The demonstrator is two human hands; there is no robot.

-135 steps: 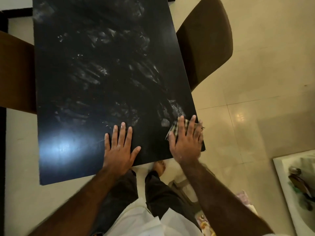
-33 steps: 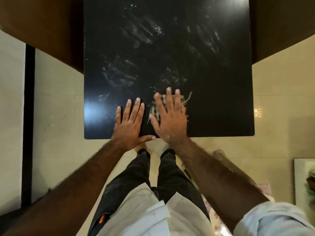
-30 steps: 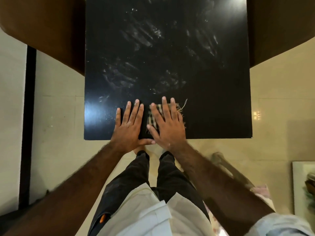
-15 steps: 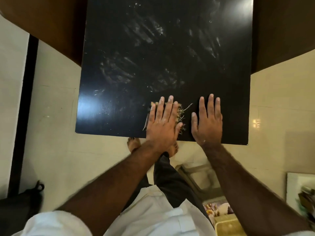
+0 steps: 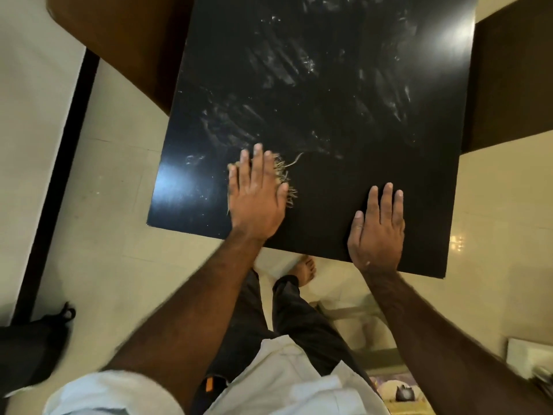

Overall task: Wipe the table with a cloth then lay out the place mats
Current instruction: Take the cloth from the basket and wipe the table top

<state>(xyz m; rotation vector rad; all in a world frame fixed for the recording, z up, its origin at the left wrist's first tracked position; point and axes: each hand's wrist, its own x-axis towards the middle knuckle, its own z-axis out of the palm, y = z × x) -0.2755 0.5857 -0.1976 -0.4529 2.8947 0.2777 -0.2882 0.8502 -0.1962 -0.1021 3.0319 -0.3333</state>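
Pressing down, straight-fingered, the left hand [image 5: 254, 199] covers a frayed beige cloth [image 5: 281, 175] on the glossy black rectangular table [image 5: 344, 130]. To its right, the right hand [image 5: 377, 232] lies flat, holding nothing.

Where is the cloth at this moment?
In the head view the cloth lies on the table, left of centre near the front edge, pressed under the left hand.

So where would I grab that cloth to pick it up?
Probably pinch the cloth by its frayed edge, coming from the right. It lies flat on the table under the left hand, and mainly that fringe pokes out beside the hand.
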